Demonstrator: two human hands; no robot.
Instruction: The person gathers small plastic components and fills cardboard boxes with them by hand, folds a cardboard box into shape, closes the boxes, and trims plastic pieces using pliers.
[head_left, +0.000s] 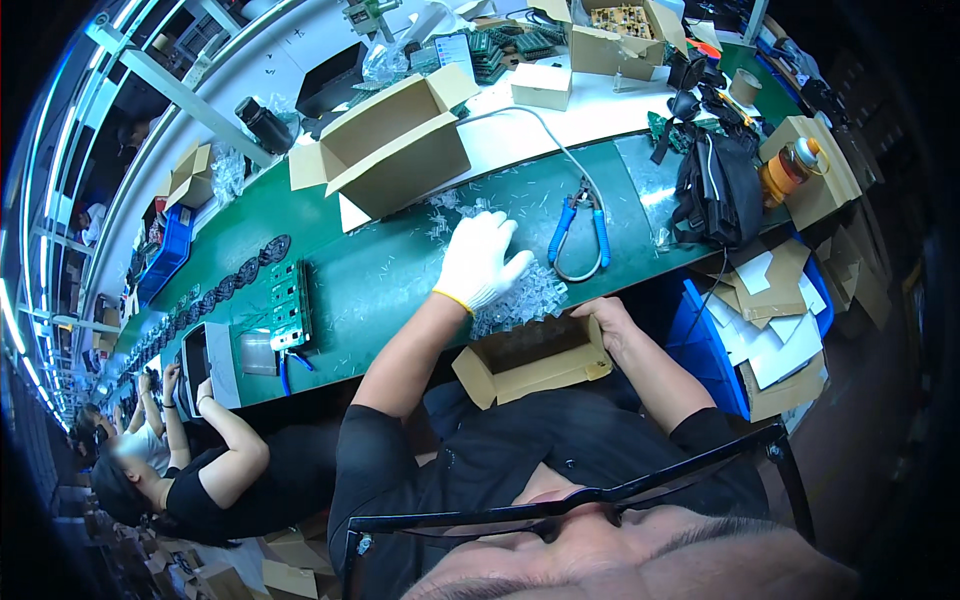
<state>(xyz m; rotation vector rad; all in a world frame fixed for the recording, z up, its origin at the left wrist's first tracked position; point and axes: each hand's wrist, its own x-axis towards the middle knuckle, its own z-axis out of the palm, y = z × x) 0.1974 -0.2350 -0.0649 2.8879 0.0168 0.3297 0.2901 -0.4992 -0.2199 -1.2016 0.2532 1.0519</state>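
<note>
My left hand [482, 262], in a white knitted glove with a yellow cuff, lies palm down beside a heap of small clear plastic pieces [528, 298] on the green bench mat. Its fingers stretch forward and the thumb stands apart, touching or close above the pieces. My right hand [610, 322], bare, grips the right end of an open cardboard box [535, 376]. This box sits against the bench's front edge, just below the heap, its opening toward the pieces; its contents are mostly hidden. Blue-handled cutting pliers [578, 232] lie beyond the heap to the right.
A larger open carton [390, 150] stands behind my left hand. Green circuit boards [290, 305] lie to the left, near a seated co-worker [215, 475]. At the right are a black bag [718, 190], an orange-banded bottle [790, 172] and a blue bin [705, 340] of cardboard scraps.
</note>
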